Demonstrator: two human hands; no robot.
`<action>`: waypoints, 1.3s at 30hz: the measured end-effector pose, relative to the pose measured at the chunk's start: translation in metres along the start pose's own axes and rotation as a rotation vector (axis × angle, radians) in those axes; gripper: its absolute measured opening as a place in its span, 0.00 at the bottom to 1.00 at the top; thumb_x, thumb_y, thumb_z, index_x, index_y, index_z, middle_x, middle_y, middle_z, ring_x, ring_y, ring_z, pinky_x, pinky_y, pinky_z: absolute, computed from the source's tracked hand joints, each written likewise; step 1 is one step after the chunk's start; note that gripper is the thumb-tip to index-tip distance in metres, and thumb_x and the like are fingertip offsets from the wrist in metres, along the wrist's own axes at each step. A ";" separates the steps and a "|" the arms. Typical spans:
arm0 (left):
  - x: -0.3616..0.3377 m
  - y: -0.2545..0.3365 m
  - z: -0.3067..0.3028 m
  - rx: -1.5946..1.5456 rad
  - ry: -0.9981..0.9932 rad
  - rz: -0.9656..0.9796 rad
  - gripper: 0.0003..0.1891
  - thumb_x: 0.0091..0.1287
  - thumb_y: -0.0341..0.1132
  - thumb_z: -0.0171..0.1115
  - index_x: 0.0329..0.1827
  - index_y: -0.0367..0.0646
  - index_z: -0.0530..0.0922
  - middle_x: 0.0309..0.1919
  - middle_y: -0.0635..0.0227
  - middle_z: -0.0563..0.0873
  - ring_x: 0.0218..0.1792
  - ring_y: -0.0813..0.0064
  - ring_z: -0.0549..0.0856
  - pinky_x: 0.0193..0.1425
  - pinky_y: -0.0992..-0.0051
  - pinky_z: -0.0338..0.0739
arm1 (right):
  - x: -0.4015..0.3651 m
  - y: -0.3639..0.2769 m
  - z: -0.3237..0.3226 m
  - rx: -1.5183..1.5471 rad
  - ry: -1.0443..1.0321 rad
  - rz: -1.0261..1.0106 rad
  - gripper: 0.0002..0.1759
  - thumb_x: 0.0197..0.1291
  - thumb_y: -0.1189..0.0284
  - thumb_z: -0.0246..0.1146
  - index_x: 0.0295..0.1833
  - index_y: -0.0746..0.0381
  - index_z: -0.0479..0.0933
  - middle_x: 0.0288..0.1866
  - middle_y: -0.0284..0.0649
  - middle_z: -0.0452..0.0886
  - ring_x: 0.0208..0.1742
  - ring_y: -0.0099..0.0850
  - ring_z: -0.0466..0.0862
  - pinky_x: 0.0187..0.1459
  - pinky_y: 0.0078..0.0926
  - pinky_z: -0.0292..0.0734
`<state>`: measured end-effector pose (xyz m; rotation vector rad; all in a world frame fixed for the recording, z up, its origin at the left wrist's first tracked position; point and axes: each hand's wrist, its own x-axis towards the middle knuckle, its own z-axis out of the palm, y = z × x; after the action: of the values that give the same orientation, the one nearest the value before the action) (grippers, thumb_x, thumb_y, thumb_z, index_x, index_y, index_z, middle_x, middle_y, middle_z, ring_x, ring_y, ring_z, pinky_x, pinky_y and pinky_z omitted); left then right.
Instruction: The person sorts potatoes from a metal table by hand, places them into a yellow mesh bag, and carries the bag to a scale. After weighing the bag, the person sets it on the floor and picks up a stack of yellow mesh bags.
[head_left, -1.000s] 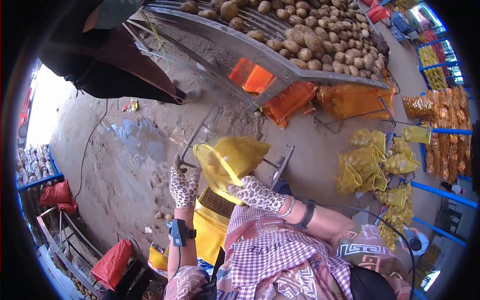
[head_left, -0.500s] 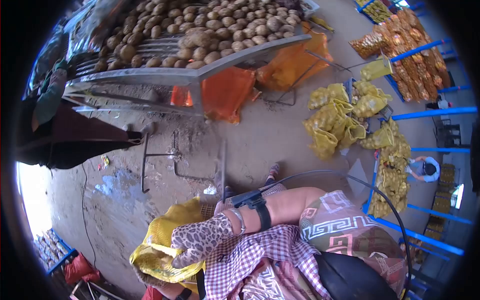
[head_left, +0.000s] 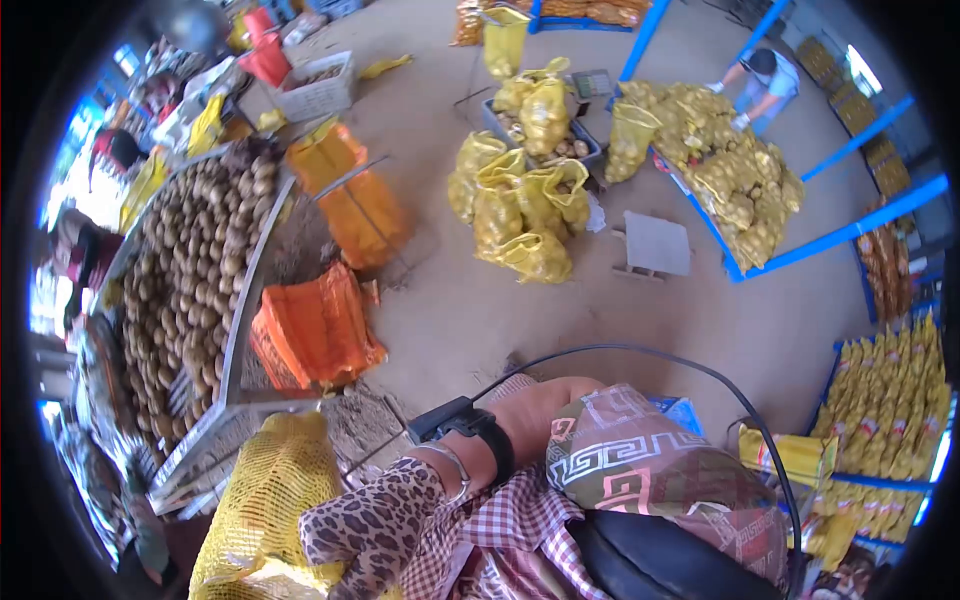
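My right hand [head_left: 350,530], in a leopard-print glove, grips a yellow mesh sack [head_left: 270,490] at the lower left. The sack hangs beside the near end of the sorting table, and its lower part runs out of the frame. What is inside it cannot be made out. My left hand is out of sight. A black strap with a small box [head_left: 440,420] and a cable sits on my right forearm.
Potatoes [head_left: 190,270] cover the metal-framed table [head_left: 245,300] at left, with orange sacks [head_left: 320,330] hanging beside it. Filled yellow sacks [head_left: 520,210] stand ahead near a small white-topped stool [head_left: 657,243]. A person [head_left: 765,80] bends over a loaded blue-framed pallet [head_left: 715,235]; other people stand at far left.
The view has swung to the right, so the table now lies at left. My right hand and the yellow sack have come up beside the table; my left wrist has left the view.
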<state>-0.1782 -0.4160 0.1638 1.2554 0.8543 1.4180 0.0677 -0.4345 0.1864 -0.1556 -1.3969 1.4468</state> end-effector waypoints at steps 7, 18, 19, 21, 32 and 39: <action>0.050 -0.062 0.179 -0.326 -0.568 -0.217 0.24 0.72 0.47 0.53 0.59 0.36 0.76 0.51 0.56 0.84 0.53 0.61 0.83 0.56 0.63 0.81 | -0.122 -0.067 -0.073 -0.555 0.814 -0.128 0.21 0.61 0.53 0.66 0.33 0.63 0.81 0.25 0.37 0.81 0.30 0.23 0.79 0.28 0.27 0.71; 0.029 -0.279 0.462 0.040 -1.379 -0.828 0.16 0.70 0.42 0.60 0.40 0.35 0.80 0.24 0.66 0.83 0.20 0.76 0.81 0.24 0.75 0.78 | -0.368 -0.143 -0.150 -0.453 2.022 -0.030 0.17 0.66 0.60 0.64 0.48 0.65 0.81 0.34 0.34 0.83 0.32 0.20 0.82 0.35 0.18 0.79; 0.023 -0.294 0.480 0.111 -1.482 -0.845 0.15 0.70 0.41 0.60 0.39 0.35 0.81 0.28 0.63 0.84 0.24 0.73 0.83 0.28 0.73 0.79 | -0.387 -0.138 -0.159 -0.423 2.170 0.017 0.19 0.66 0.58 0.63 0.45 0.64 0.81 0.32 0.34 0.82 0.28 0.21 0.80 0.30 0.19 0.77; 0.005 -0.334 0.516 0.180 -1.592 -0.884 0.14 0.70 0.39 0.59 0.39 0.34 0.81 0.31 0.60 0.85 0.28 0.69 0.85 0.33 0.71 0.80 | -0.421 -0.140 -0.175 -0.384 2.335 0.085 0.20 0.66 0.56 0.63 0.43 0.64 0.81 0.29 0.34 0.81 0.24 0.21 0.79 0.25 0.20 0.76; -0.095 -0.445 0.648 0.489 -2.103 -1.034 0.16 0.74 0.42 0.54 0.45 0.35 0.80 0.25 0.64 0.85 0.21 0.76 0.83 0.25 0.78 0.77 | -0.553 -0.149 -0.222 -0.118 2.806 0.175 0.19 0.69 0.58 0.58 0.40 0.64 0.79 0.24 0.36 0.80 0.18 0.25 0.77 0.18 0.21 0.72; -0.126 -0.509 0.701 0.756 -2.070 -1.081 0.20 0.72 0.46 0.52 0.49 0.35 0.80 0.29 0.64 0.86 0.25 0.73 0.86 0.30 0.72 0.80 | -0.637 -0.144 -0.269 0.012 2.758 0.335 0.20 0.69 0.57 0.58 0.38 0.65 0.80 0.24 0.37 0.80 0.16 0.26 0.77 0.17 0.23 0.70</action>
<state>0.6117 -0.4964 -0.2042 1.5240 0.2448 -1.2540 0.6087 -0.7598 -0.1302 -1.5588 0.9865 0.2586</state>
